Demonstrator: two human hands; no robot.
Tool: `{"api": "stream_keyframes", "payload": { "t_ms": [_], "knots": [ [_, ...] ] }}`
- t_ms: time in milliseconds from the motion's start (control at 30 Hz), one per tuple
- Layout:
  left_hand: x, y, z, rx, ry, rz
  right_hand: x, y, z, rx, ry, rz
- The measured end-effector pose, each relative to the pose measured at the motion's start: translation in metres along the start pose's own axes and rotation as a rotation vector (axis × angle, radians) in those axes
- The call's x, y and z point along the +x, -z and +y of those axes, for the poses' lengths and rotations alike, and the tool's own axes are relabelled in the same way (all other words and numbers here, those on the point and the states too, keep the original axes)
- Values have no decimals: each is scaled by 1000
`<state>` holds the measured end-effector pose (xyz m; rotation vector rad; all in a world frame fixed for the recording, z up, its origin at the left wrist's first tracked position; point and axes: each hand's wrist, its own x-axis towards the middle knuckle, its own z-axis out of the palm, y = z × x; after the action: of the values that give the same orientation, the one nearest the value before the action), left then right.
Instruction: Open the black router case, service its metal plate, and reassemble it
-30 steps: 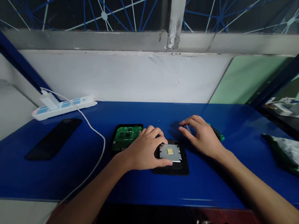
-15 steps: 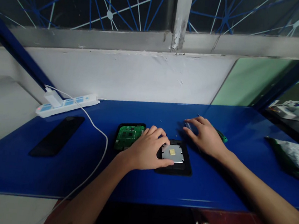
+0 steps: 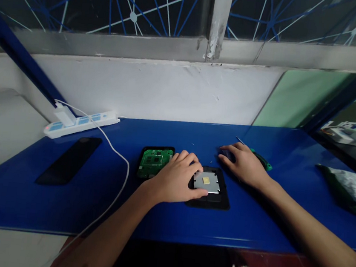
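Holding steady, the metal plate (image 3: 213, 184) with its yellow pad (image 3: 206, 180) sits on the black cover (image 3: 224, 200), which lies flat on the blue table (image 3: 186, 226), right of centre. My left hand (image 3: 176, 178) spans the plate's left end, thumb at the near edge and fingers at the far one, gripping it just as it did a second ago. The change is in my right hand (image 3: 245, 164): its fingers have settled lower and flatter against the table, and more of a thin shaft (image 3: 239, 141) shows beyond them. I judge that the plate itself has gained nothing by this; one hand secures it while the other is occupied nearby. The right fingers are curled, but the space beneath them is dark, so I cannot tell whether they grasp anything. The green-handled tool (image 3: 267, 165) is partly covered by that hand; whether the shaft belongs to it is not established. My left hand overlaps the corner of the green circuit board (image 3: 155, 161). Tiny specks (image 3: 192, 144) behind the cover are too small to identify. Farther right, the foil packet (image 3: 348, 187) is cut off by the view's edge.
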<state>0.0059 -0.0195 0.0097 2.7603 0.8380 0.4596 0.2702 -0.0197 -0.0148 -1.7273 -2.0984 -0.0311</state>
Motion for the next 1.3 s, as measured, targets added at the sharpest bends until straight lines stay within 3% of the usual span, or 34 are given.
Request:
{"api": "stream_keyframes", "payload": {
  "t_ms": [200, 433, 567, 667, 833, 967, 1300],
  "knots": [
    [0, 2, 3, 19, -7, 3, -1, -3, 1, 5, 28, 62],
    [0, 4, 5, 18, -9, -3, 3, -4, 6, -5, -18, 40],
    [2, 2, 2, 30, 0, 71, 4, -3, 6, 28, -57, 5],
    [5, 3, -2, 69, 47, 195, 4, -1, 5, 60, -63, 22],
    [9, 5, -10, 155, 164, 455, 4, 10, -1, 284, -143, 245],
    [9, 5, -13, 176, 200, 517, 6, 18, -6, 598, -208, 491],
    [9, 1, -14, 210, 189, 484, 8, 12, -11, 960, -283, 524]
  ]
}}
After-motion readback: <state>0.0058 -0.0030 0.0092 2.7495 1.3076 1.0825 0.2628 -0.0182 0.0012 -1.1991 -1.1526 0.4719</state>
